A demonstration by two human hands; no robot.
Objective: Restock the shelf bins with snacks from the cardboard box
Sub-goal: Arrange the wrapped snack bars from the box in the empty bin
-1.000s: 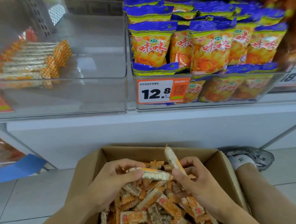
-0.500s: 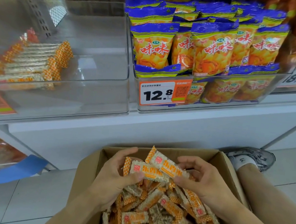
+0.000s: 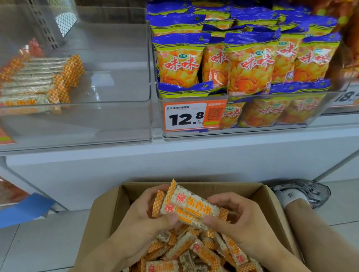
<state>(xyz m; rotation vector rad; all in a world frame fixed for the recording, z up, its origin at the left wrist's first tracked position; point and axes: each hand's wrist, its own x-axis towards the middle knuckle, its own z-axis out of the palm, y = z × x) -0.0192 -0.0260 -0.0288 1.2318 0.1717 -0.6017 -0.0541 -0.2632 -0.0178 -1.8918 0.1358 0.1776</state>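
An open cardboard box (image 3: 104, 214) on the floor holds several orange-and-white wrapped rice bars (image 3: 200, 262). Above the pile, my left hand (image 3: 143, 220) and my right hand (image 3: 244, 224) together grip two stacked rice bars (image 3: 191, 205), one hand at each end, labels facing up. A clear shelf bin (image 3: 83, 117) at upper left has a row of the same bars (image 3: 31, 82) along its left side; its right part is bare.
A second clear bin (image 3: 269, 132) to the right is packed with blue-and-yellow snack bags (image 3: 179, 60) and carries a 12.8 price tag (image 3: 189, 117). The white shelf ledge (image 3: 172, 157) runs above the box. My shoe (image 3: 301, 190) and leg lie right of the box.
Both hands have gathered two bars from the pile, turned them label-up and stacked them, lifting them slightly above the box.
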